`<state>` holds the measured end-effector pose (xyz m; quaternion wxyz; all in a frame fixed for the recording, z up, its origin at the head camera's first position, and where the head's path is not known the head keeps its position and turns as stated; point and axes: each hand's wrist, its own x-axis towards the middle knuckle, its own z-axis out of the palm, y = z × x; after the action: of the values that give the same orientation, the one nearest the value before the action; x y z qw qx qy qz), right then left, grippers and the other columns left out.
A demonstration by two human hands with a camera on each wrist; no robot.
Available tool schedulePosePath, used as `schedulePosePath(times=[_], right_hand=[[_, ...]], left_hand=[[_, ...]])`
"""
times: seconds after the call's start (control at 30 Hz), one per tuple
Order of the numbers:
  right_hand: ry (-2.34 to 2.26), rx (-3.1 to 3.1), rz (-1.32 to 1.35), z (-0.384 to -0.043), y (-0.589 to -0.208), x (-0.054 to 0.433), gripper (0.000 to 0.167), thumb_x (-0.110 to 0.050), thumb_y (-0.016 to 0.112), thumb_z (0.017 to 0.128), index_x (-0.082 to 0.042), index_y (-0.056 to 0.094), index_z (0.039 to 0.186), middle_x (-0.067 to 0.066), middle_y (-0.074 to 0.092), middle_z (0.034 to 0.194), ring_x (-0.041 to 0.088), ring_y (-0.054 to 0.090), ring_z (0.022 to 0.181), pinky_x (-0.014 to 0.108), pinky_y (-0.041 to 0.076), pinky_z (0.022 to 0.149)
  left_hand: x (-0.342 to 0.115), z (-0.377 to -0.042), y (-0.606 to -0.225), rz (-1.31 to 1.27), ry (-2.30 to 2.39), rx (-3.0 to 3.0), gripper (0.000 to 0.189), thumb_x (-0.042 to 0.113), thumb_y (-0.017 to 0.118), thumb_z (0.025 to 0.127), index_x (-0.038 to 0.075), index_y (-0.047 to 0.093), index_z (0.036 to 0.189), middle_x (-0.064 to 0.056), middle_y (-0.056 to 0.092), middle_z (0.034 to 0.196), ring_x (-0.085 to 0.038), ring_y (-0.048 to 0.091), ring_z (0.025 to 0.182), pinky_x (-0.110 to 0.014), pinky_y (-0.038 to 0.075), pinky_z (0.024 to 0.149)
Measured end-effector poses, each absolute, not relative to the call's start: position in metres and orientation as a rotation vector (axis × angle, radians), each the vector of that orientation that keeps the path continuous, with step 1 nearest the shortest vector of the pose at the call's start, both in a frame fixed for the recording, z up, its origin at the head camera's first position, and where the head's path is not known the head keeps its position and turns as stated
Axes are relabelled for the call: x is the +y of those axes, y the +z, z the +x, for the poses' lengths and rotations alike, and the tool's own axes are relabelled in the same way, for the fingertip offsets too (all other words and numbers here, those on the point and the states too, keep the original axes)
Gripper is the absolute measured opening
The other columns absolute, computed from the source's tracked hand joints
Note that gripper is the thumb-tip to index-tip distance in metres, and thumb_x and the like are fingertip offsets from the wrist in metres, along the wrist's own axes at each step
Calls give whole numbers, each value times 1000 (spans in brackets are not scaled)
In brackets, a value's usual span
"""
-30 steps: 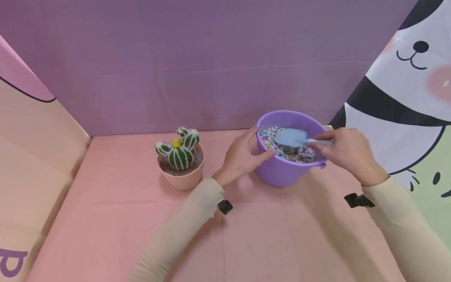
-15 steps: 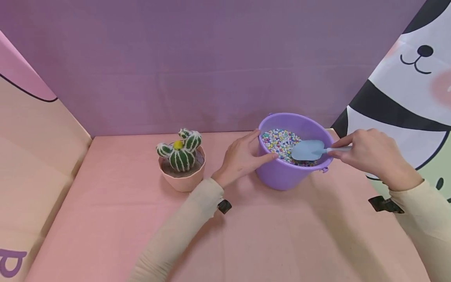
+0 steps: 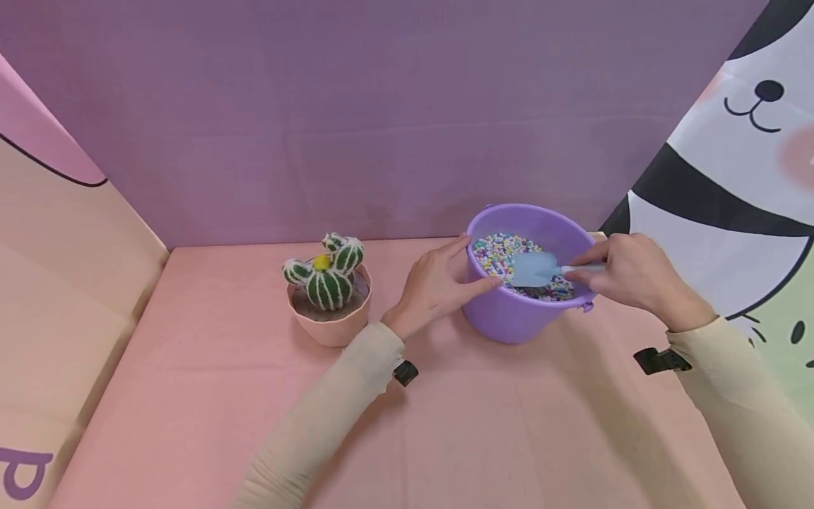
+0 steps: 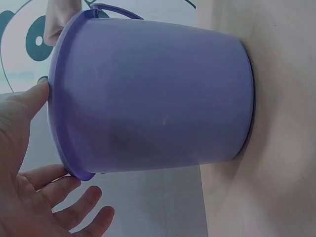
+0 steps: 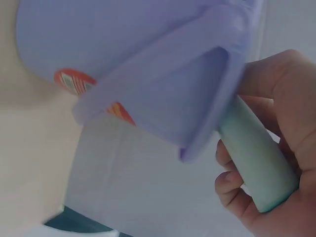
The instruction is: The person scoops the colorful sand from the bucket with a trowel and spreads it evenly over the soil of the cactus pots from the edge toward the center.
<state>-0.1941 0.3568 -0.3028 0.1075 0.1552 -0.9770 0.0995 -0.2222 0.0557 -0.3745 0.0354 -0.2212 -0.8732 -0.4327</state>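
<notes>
A light-blue toy trowel [image 3: 533,270] is inside the purple bucket [image 3: 509,322], its blade over a bed of small multicoloured beads [image 3: 502,247]. My right hand [image 3: 636,276] grips the trowel's handle at the bucket's right rim; the right wrist view shows fingers wrapped around the pale handle [image 5: 256,158]. On the left side, my left hand [image 3: 435,286] touches the rim, thumb and fingertips spread apart along it. Its other fingers [image 4: 81,205] stay clear of the bucket in the left wrist view.
Left of the bucket, a knitted cactus [image 3: 328,286] with a yellow flower stands in a peach pot [image 3: 331,331]. A purple backdrop [image 3: 381,120] rises behind the pink tabletop [image 3: 222,410], and a panda-print panel [image 3: 712,191] borders the right. The bucket's handle [image 5: 163,64] hangs at its side.
The right hand first drew the trowel right, lowering its blade toward the bucket's right side, then moved it back left over the beads. The left hand keeps its place at the rim.
</notes>
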Motion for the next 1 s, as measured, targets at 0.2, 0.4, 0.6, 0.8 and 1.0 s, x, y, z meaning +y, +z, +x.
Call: schedulePosePath(times=[0.2,0.4,0.6,0.8,1.0], right_hand=[[414,-2860,436,-200,-319,346,18,-32,88,83,-17,89,92,8,82,86,25,72,82,29,45,57],[414,-2858,410,-200,-318,342,18,-31,88,83,-16,89,94,11,82,86,30,73,78,33,46,56],[422,-2876,352,-197,-316,343,22,-33,89,83,-15,89,95,13,82,92,32,72,84,35,46,60],[468,-2858,277,-191,-314,350,20,-35,89,83,-18,89,94,9,82,89,22,69,76,32,45,59],[631,-2880,107,-183,-313,355,32,-39,89,86,-14,87,106,-1,74,61,6,51,56,31,38,51]], left_hand=[[56,-220,-378,-679,-1327,-2687,91,62,81,87,18,50,160,1,49,165,-24,51,151,-47,45,122],[56,-222,-379,-669,-1331,-2702,92,65,79,87,19,49,161,4,46,167,-23,48,153,-47,42,124],[57,-225,-379,-664,-1337,-2703,92,67,79,86,21,51,160,4,47,167,-21,49,153,-47,43,123],[57,-227,-380,-660,-1283,-2705,92,69,79,84,22,53,159,7,49,165,-21,50,151,-49,46,120],[54,-228,-379,-663,-1251,-2702,92,68,81,84,22,54,158,6,50,165,-22,51,151,-47,46,120]])
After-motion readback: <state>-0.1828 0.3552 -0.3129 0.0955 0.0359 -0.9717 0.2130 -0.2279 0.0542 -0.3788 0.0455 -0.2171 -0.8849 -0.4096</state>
